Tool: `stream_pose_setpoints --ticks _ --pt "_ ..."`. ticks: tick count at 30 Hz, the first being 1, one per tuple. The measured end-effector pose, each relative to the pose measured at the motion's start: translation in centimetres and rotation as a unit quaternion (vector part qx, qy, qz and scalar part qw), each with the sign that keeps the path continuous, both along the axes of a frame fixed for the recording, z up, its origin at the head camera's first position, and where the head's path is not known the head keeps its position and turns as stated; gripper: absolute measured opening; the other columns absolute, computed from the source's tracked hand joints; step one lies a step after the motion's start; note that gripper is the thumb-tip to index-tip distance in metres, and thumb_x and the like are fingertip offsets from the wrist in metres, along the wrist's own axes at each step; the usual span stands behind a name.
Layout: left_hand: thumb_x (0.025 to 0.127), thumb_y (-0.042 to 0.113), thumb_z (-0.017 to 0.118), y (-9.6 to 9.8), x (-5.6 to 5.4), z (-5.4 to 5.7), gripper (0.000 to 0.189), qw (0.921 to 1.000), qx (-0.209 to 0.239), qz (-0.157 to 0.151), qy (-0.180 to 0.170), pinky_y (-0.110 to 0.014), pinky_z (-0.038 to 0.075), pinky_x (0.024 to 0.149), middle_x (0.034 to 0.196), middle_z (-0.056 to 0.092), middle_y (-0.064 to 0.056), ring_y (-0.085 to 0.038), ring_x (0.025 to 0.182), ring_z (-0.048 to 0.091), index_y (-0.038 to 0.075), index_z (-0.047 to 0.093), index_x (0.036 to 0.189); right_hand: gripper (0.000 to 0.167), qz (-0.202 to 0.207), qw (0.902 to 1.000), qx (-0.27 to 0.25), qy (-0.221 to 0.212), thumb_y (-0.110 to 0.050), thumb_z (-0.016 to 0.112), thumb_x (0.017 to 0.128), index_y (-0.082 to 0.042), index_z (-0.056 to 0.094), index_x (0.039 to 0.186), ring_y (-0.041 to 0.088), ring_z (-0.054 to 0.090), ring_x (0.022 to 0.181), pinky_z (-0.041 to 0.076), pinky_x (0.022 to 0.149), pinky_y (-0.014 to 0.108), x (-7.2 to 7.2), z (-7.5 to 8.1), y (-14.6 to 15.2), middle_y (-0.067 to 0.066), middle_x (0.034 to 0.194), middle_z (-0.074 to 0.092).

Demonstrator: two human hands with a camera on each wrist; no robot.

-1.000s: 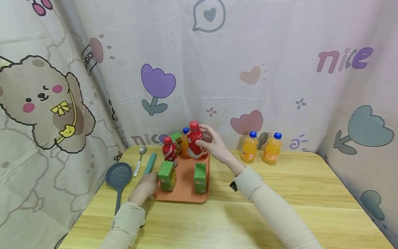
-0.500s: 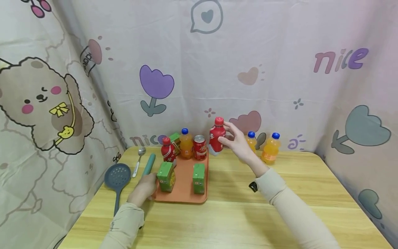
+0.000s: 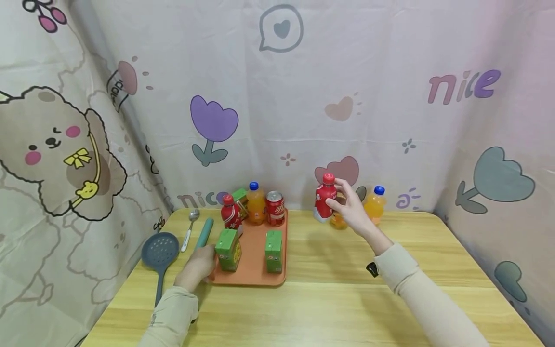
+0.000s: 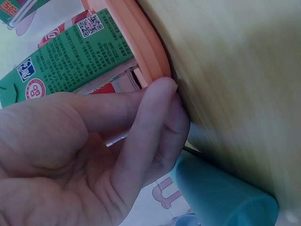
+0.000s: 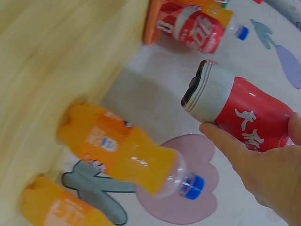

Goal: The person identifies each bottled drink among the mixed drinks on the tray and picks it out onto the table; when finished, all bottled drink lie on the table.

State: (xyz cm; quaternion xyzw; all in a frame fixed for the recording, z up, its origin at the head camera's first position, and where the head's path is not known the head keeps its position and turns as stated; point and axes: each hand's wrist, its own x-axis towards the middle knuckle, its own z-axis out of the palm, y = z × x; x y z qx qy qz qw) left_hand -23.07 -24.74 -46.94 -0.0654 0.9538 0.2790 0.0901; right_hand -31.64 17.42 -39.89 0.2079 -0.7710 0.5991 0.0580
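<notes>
My right hand [image 3: 352, 212] holds a red-capped red bottle [image 3: 325, 198] between thumb and fingers, off the table to the right of the tray. The right wrist view shows the bottle's white base [image 5: 207, 92] in the air, beside an orange juice bottle [image 5: 122, 148] with a blue cap. With thumb and bent fingers, my left hand [image 4: 113, 141] pinches the rim of the orange tray [image 4: 148, 42] at its near left corner. A green drink carton [image 3: 228, 250] stands upright just inside that corner. In the head view the raised bottle and right hand partly hide one juice bottle [image 3: 338, 221].
Also on the tray [image 3: 251, 277] are a second carton [image 3: 274, 253], a red can [image 3: 275, 208], another red bottle [image 3: 231, 212] and an orange bottle [image 3: 256, 205]. Left of it lie a skimmer [image 3: 160, 250], a spoon [image 3: 189, 231] and a teal-handled item [image 3: 204, 233]. A curtain hangs behind.
My right hand has lifted the red bottle off the tray's back right and carried it rightward, uncovering the can; it is now a little lower than half a second ago. My left hand stays at the tray.
</notes>
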Motion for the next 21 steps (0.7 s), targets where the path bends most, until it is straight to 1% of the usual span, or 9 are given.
stream_pose_setpoints --ticks 2,5,9,12,15,17,21 --pt "0.103 -0.004 0.048 -0.1 0.1 -0.2 0.02 1.0 0.0 -0.004 0.007 -0.028 0.057 0.041 0.06 0.066 -0.012 -0.019 0.047 0.065 -0.006 0.062 0.118 0.06 -0.001 1.0 -0.004 -0.002 -0.005 0.061 0.105 -0.01 0.034 0.159 0.05 0.062 0.123 0.066 0.09 0.031 -0.3 -0.8 0.0 0.028 0.148 0.048" --pt "0.102 -0.002 0.05 -0.2 0.3 -0.4 0.012 0.9998 0.0 -0.009 0.017 -0.028 0.057 0.041 0.058 0.066 -0.011 -0.019 0.046 0.065 -0.002 0.061 0.104 0.06 -0.007 0.9999 -0.011 -0.002 -0.004 0.062 0.104 -0.008 0.034 0.158 0.052 0.062 0.123 0.065 0.088 0.031 -0.7 -2.0 -0.2 0.029 0.148 0.047" --pt "0.1 -0.004 0.052 -0.2 0.3 -0.5 0.01 0.9997 -0.001 -0.009 0.021 -0.029 0.058 0.041 0.058 0.066 -0.011 -0.018 0.046 0.065 -0.001 0.061 0.102 0.061 -0.025 0.9996 -0.01 0.003 -0.001 0.062 0.103 -0.004 0.033 0.157 0.054 0.062 0.124 0.065 0.095 0.04 -1.4 -3.4 -0.9 0.031 0.147 0.048" --pt "0.099 -0.007 0.052 -0.1 0.3 -0.5 0.011 0.9997 -0.002 -0.008 0.021 -0.028 0.058 0.041 0.058 0.066 -0.011 -0.018 0.046 0.065 -0.002 0.062 0.102 0.061 -0.041 0.9991 -0.004 0.006 0.002 0.062 0.102 -0.002 0.034 0.156 0.055 0.062 0.126 0.062 0.105 0.051 -1.9 -4.3 -1.6 0.031 0.147 0.049" --pt "0.098 -0.009 0.053 -0.1 0.3 -0.6 0.013 0.9996 -0.007 -0.009 0.027 -0.027 0.057 0.039 0.057 0.067 -0.01 -0.018 0.044 0.065 -0.002 0.063 0.102 0.06 -0.059 0.9982 -0.003 0.001 0.004 0.062 0.101 -0.001 0.036 0.155 0.055 0.063 0.124 0.059 0.108 0.059 -2.4 -5.0 -2.2 0.032 0.148 0.05" --pt "0.097 -0.01 0.053 0.0 0.2 -0.6 0.014 0.9993 -0.012 -0.011 0.032 -0.026 0.056 0.039 0.057 0.066 -0.01 -0.017 0.043 0.064 -0.001 0.064 0.101 0.059 -0.07 0.9975 -0.003 -0.009 0.003 0.062 0.101 -0.001 0.036 0.154 0.055 0.063 0.124 0.059 0.107 0.061 -2.6 -5.3 -2.5 0.031 0.148 0.051" --pt "0.095 -0.011 0.054 0.0 0.1 -0.7 0.015 0.9988 -0.024 -0.011 0.042 -0.025 0.055 0.038 0.056 0.066 -0.008 -0.016 0.041 0.063 0.0 0.064 0.096 0.059 -0.088 0.996 0.0 -0.014 0.003 0.063 0.101 -0.001 0.037 0.154 0.051 0.059 0.131 0.054 0.114 0.062 -3.2 -5.7 -2.9 0.031 0.149 0.051"
